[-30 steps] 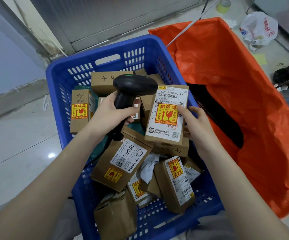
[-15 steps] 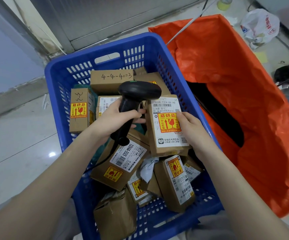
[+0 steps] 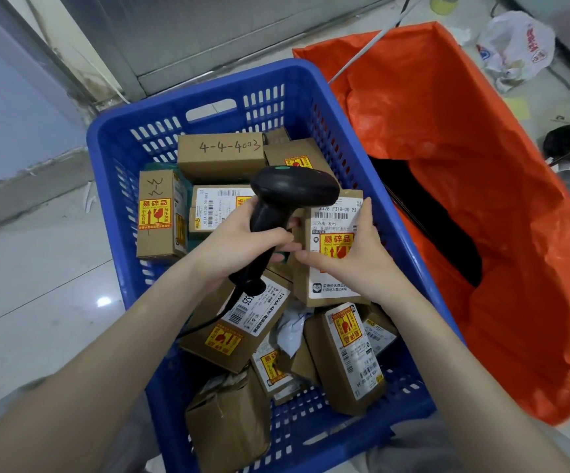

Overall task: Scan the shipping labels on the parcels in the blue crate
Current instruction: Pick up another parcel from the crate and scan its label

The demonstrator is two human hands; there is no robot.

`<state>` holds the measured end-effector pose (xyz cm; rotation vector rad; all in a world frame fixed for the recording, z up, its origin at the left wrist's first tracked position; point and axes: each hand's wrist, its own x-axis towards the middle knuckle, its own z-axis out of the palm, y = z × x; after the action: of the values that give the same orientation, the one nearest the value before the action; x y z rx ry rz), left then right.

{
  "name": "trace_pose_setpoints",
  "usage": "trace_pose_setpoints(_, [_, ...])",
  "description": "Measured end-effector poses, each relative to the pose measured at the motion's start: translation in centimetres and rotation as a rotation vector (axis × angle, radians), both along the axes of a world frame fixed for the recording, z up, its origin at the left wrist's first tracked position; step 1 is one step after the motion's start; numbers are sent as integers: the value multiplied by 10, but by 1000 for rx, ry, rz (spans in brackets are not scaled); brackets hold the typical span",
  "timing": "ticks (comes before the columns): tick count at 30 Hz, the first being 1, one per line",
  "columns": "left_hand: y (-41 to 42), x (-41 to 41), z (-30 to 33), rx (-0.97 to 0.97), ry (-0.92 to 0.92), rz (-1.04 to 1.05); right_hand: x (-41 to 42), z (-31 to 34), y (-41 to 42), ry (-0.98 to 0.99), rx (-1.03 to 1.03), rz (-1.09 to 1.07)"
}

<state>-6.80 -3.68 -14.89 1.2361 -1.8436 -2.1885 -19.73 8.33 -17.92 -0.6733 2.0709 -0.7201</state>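
Observation:
A blue crate (image 3: pixel 160 121) on the floor holds several brown cardboard parcels with white shipping labels and yellow fragile stickers. My left hand (image 3: pixel 242 242) grips the handle of a black barcode scanner (image 3: pixel 294 191), whose head sits over the middle of the crate. My right hand (image 3: pixel 352 257) holds a labelled parcel (image 3: pixel 331 291) at its right side, label up, just right of the scanner. The fingers cover part of its yellow sticker. A parcel marked "4-4-4003" (image 3: pixel 222 155) lies at the back.
An open orange bag (image 3: pixel 464 199) stands against the crate's right side. A white plastic bag (image 3: pixel 516 46) and a tape roll (image 3: pixel 444 3) lie on the floor beyond it. Pale floor tiles (image 3: pixel 37 285) spread to the left.
My right hand has lowered the labelled parcel down into the crate and slid over its label. The scanner came down with it and shifted a little to the right.

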Motion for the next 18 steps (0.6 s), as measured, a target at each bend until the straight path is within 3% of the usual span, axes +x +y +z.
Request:
trace_pose_setpoints(5, [5, 2, 3, 34, 9, -28, 1, -1, -2, 189, 75, 67])
trace_pose_setpoints(10, [2, 1, 0, -107, -25, -43, -8, -3, -5, 381, 85, 141])
trace_pose_setpoints(18, [-20, 7, -8, -308, -100, 74, -14, -11, 0, 426, 140, 232])
